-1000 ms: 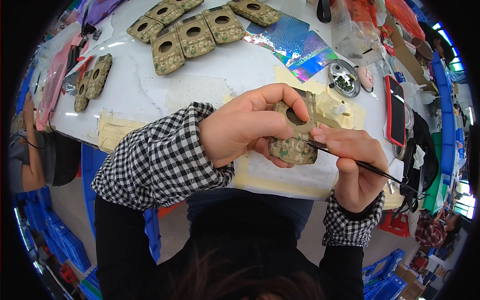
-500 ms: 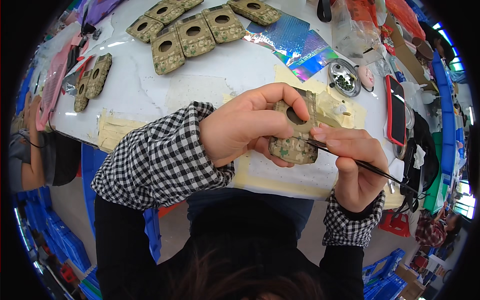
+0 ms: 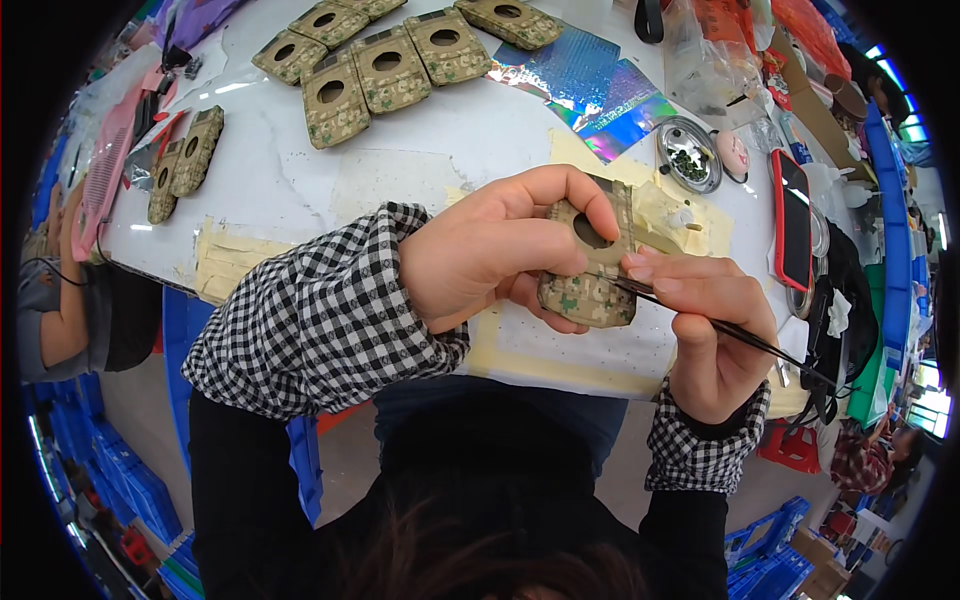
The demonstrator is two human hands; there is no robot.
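Note:
My left hand (image 3: 500, 245) is closed around a camouflage model tank hull (image 3: 590, 298), which has a round hole in its top. Thumb and fingers grip its left side and far part. Black tweezers (image 3: 745, 335) are pinched in my right hand (image 3: 725, 310), their tips touching the hull just below the hole. Whether the tips hold a small part is too fine to make out. Beyond my hands, several similar camouflage hulls (image 3: 387, 62) lie in rows, each with a round opening. Two more hulls (image 3: 198, 152) rest at the left of the table.
Right of the hull are masking tape with a white stub (image 3: 680, 216), a round metal dish (image 3: 688, 155) of small dark green parts and a red-edged phone (image 3: 791, 220). Holographic sheets (image 3: 600, 90) lie behind. A pink comb (image 3: 108, 165) and another person's arm (image 3: 68, 300) are at left.
My hands and the hull stay almost in place; the tweezers shift only slightly. At the left, the other person's arm has moved a little.

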